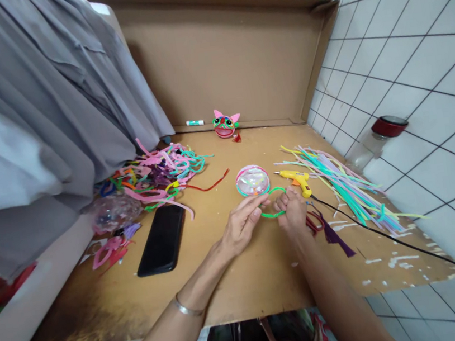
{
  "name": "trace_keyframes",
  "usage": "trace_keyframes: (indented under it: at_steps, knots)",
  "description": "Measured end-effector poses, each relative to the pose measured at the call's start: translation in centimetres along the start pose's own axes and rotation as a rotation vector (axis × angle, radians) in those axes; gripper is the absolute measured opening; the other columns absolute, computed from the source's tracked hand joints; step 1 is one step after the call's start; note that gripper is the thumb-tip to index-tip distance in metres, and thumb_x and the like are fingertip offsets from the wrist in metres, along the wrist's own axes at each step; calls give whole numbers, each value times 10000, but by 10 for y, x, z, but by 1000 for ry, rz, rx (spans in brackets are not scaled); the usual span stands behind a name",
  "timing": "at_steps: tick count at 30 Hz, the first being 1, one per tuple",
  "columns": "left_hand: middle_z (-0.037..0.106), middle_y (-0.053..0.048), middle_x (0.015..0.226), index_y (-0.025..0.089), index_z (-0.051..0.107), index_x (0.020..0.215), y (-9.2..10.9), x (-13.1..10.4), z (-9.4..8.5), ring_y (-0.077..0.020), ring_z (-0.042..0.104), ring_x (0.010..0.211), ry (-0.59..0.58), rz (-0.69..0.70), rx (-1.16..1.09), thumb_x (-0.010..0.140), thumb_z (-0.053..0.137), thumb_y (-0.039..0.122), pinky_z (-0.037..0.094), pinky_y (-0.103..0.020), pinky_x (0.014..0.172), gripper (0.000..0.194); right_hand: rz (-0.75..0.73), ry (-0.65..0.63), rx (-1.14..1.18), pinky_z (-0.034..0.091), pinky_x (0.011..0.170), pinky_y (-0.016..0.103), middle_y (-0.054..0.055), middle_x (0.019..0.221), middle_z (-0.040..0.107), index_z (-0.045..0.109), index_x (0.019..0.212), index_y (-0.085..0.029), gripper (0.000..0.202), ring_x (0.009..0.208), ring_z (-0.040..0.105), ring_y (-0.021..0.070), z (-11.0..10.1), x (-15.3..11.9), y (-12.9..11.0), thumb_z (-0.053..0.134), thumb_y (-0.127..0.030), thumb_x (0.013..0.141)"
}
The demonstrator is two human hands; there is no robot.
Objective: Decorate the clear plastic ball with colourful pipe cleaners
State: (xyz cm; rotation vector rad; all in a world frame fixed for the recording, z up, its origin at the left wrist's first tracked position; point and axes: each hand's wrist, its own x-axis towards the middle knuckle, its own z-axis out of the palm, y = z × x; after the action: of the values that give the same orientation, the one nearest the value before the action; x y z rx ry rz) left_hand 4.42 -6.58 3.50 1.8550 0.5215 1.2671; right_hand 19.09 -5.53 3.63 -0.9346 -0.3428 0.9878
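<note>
A bright green pipe cleaner [274, 215], bent into a loop, spans between my hands. My right hand [292, 208] is closed round the loop's right side. My left hand [242, 222] holds the left side between thumb and fairly straight fingers; the exact grip is partly hidden. Just beyond my fingers sits a clear round piece [253, 180] with pink and teal edging. A yellow hot glue gun [296, 178] lies beyond my right hand. Beside my right wrist are red-handled scissors [315, 222], partly covered, and a purple tassel [337, 238].
A bundle of pastel pipe cleaners [348, 187] and a jar [370, 145] are at right; a black cord [389, 233] crosses the table edge. At left lie a phone [161, 239] and tangled pipe cleaners [168, 167]. A decorated animal head [225, 124] stands by the cardboard [220, 58].
</note>
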Motion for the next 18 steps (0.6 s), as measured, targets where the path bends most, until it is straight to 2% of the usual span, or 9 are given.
trace_keyframes:
  at_steps: [2, 5, 7, 9, 11, 13, 18]
  knots:
    - [659, -125, 1167, 176, 651, 1193, 0, 2, -1, -204, 626, 1028, 70, -30, -18, 949, 435, 363, 484, -343, 910, 375, 25, -1, 36, 214, 373, 187, -144, 409, 297, 307, 656, -227, 349, 315, 236, 38, 1, -1, -1, 603, -327, 812]
    - [679, -113, 1135, 171, 711, 1060, -2, 8, -9, -215, 595, 1081, 278, -78, -19, 928, 477, 404, 461, -330, 923, 355, 72, -47, 84, 282, 407, 179, -134, 428, 355, 354, 683, -222, 306, 351, 328, 46, 4, -3, -4, 641, -279, 772]
    - [699, -101, 1066, 168, 718, 1025, -6, 13, -17, -195, 616, 958, 441, -133, -30, 891, 527, 458, 471, -297, 838, 372, 102, -111, 118, 344, 450, 181, -113, 457, 430, 396, 704, -218, 261, 405, 422, 59, 7, -5, -6, 654, -234, 742]
    - [709, -73, 899, 155, 721, 972, -13, 17, -26, -152, 597, 766, 549, -191, -65, 854, 560, 512, 459, -259, 715, 410, 129, -166, 144, 389, 489, 185, -86, 499, 511, 448, 734, -212, 199, 465, 495, 73, 9, -8, -7, 646, -193, 724]
    - [645, -18, 689, 148, 712, 921, -21, 20, -34, -112, 528, 619, 619, -218, -105, 825, 582, 543, 412, -229, 616, 426, 157, -202, 139, 414, 508, 187, -70, 528, 563, 484, 764, -208, 169, 496, 531, 80, 10, -11, -6, 642, -173, 715]
    - [569, 15, 586, 144, 685, 829, -28, 21, -41, -98, 489, 560, 664, -227, -132, 804, 586, 576, 384, -220, 575, 443, 189, -236, 109, 427, 510, 189, -69, 531, 580, 499, 784, -208, 182, 495, 541, 84, 10, -12, -4, 658, -168, 704]
    - [493, 37, 541, 156, 580, 676, -32, 23, -47, -83, 432, 505, 714, -259, -121, 790, 590, 582, 346, -214, 528, 441, 245, -359, 60, 444, 509, 188, -71, 531, 585, 499, 787, -215, 231, 490, 546, 85, 6, -13, 3, 705, -199, 684]
